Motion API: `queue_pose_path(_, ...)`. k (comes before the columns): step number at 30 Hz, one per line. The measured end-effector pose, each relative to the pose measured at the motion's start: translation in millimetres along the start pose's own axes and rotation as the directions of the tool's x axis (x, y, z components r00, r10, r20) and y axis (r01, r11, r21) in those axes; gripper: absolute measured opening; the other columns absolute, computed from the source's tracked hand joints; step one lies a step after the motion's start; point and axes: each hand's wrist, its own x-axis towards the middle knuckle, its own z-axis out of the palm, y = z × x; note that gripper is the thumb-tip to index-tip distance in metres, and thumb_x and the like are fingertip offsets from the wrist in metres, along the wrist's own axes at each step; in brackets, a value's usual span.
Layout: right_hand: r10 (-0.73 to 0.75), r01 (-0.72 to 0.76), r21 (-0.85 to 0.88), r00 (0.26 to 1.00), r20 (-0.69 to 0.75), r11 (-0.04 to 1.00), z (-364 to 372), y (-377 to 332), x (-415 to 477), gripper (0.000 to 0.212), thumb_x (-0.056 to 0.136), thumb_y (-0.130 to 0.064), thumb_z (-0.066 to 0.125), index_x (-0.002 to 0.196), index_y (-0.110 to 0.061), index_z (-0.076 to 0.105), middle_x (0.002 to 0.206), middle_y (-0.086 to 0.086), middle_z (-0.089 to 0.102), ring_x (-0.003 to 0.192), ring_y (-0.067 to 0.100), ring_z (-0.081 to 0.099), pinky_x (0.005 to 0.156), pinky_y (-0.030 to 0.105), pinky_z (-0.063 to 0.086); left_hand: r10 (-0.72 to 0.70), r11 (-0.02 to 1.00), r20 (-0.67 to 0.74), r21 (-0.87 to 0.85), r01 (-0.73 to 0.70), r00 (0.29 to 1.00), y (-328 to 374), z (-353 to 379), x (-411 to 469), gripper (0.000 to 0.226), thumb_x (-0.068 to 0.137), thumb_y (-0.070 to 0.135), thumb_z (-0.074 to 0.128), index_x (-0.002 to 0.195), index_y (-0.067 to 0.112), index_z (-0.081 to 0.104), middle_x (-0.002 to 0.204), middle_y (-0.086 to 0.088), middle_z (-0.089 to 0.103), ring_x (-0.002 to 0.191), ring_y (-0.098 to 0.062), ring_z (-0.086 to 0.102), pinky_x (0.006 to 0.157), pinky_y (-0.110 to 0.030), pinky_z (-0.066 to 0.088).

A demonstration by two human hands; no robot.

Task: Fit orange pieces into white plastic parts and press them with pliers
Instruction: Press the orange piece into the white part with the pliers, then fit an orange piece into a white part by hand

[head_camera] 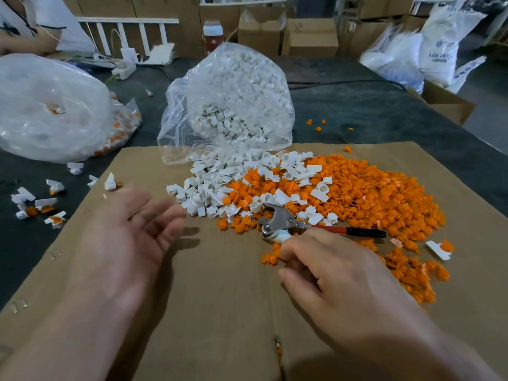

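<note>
A heap of orange pieces (379, 193) lies on the brown cardboard sheet (220, 298), mixed at its left with white plastic parts (220, 185). The pliers (280, 221) lie at the heap's near edge, metal jaws to the left, one red handle (346, 230) pointing right. My right hand (330, 273) grips the pliers at the lower handle, fingers curled round it. My left hand (132, 232) hovers palm up left of the pile, blurred, fingers spread and holding nothing.
A clear bag of white parts (231, 105) stands behind the heap. Another bulging bag (49, 111) lies at the left with orange pieces beneath. Several joined white-and-orange parts (41, 207) are scattered at the left. Cardboard boxes (308, 37) and sacks line the back.
</note>
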Motion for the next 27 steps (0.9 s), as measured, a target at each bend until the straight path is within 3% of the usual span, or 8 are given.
queue_pose_path(1, 0.000, 0.000, -0.013, 1.000, -0.007, 1.000, 0.1, 0.5, 0.0, 0.007, 0.094, -0.035, 0.056, 0.098, -0.030, 0.057, 0.087, -0.015, 0.047, 0.079, 0.007, 0.043, 0.064, 0.023, 0.037, 0.107, 0.964, 0.001, 0.247, -0.104, 0.994, -3.1, 6.5, -5.7, 0.052, 0.079, 0.049, 0.067, 0.123, 0.020, 0.063, 0.112, -0.005, 0.074, 0.080, -0.012, 0.073, 0.076, -0.035, 0.058)
queue_pose_path(3, 0.002, -0.002, -0.026, 1.000, -0.003, 1.000, 0.4, 0.5, 0.2, 0.013, 0.096, -0.039, 0.051, 0.107, -0.032, 0.054, 0.098, -0.015, 0.046, 0.086, 0.007, 0.043, 0.068, 0.025, 0.040, 0.316, 0.554, 0.221, 0.747, -0.368, 0.923, -11.2, 12.0, -19.3, 0.052, 0.081, 0.054, 0.063, 0.130, 0.042, 0.056, 0.130, 0.016, 0.064, 0.111, -0.001, 0.063, 0.098, -0.038, 0.049)
queue_pose_path(5, -0.007, 0.008, -0.030, 0.999, 0.040, 1.000, 2.3, 0.2, -0.3, 0.027, 0.097, -0.044, 0.045, 0.122, -0.038, 0.042, 0.112, -0.015, 0.041, 0.096, 0.007, 0.042, 0.076, 0.025, 0.043, 0.269, 0.052, 0.466, 0.867, -0.496, 0.843, -19.3, 7.5, -18.5, 0.062, 0.094, 0.047, 0.054, 0.151, 0.041, 0.033, 0.162, 0.010, 0.030, 0.147, -0.012, 0.028, 0.119, -0.043, 0.027)
queue_pose_path(8, -0.058, 0.066, -0.049, 0.987, 0.147, 0.997, 7.1, -4.5, 1.0, 0.046, 0.097, -0.048, 0.044, 0.133, -0.044, 0.016, 0.129, -0.013, 0.026, 0.108, 0.009, 0.041, 0.084, 0.027, 0.045, 0.146, -0.204, 0.453, 0.884, -0.421, 0.880, -24.1, 8.1, -11.8, 0.076, 0.098, 0.041, 0.049, 0.160, 0.029, 0.007, 0.169, 0.000, -0.003, 0.154, -0.019, -0.001, 0.123, -0.040, 0.009)
queue_pose_path(13, -0.086, 0.109, -0.104, 0.976, 0.198, 0.989, 11.1, -7.5, 3.0, 0.048, 0.100, -0.045, 0.040, 0.137, -0.040, 0.009, 0.147, -0.010, 0.004, 0.119, 0.017, 0.034, 0.092, 0.034, 0.046, 0.068, -0.340, 0.542, 0.802, -0.492, 0.837, -25.1, 11.7, -18.2, 0.062, 0.099, 0.046, 0.039, 0.157, 0.033, 0.020, 0.166, 0.002, 0.020, 0.151, -0.020, 0.021, 0.119, -0.039, 0.021)
queue_pose_path(19, -0.094, 0.131, -0.193, 0.977, 0.192, 0.972, 16.1, -4.6, 7.9, 0.037, 0.104, -0.029, 0.035, 0.140, -0.032, 0.026, 0.147, -0.008, 0.021, 0.103, 0.017, 0.033, 0.082, 0.032, 0.043, 0.155, -0.314, 0.670, 0.730, -0.607, 0.726, -29.4, 8.2, -23.0, 0.038, 0.087, 0.016, 0.069, 0.125, 0.018, 0.066, 0.130, -0.001, 0.066, 0.106, -0.028, 0.060, 0.088, -0.039, 0.049)
queue_pose_path(23, -0.094, 0.137, -0.212, 0.975, 0.202, 0.968, 16.8, -2.1, 8.9, 0.033, 0.103, -0.024, 0.039, 0.134, -0.032, 0.035, 0.132, -0.010, 0.036, 0.099, 0.017, 0.034, 0.082, 0.033, 0.045, 0.133, -0.315, 0.760, 0.641, -0.700, 0.637, -30.3, 5.9, -28.1, 0.039, 0.074, 0.001, 0.082, 0.108, 0.019, 0.073, 0.102, 0.002, 0.072, 0.086, -0.024, 0.063, 0.074, -0.032, 0.049)
queue_pose_path(27, -0.078, 0.132, -0.231, 0.970, 0.229, 0.964, 17.8, -0.7, 11.1, 0.032, 0.102, -0.018, 0.041, 0.130, -0.034, 0.038, 0.126, -0.010, 0.039, 0.102, 0.017, 0.034, 0.081, 0.032, 0.044, 0.075, -0.238, 0.792, 0.604, -0.760, 0.606, -24.5, 10.3, -33.1, 0.027, 0.080, 0.010, 0.080, 0.103, 0.025, 0.074, 0.094, 0.005, 0.068, 0.085, -0.023, 0.064, 0.072, -0.037, 0.054)
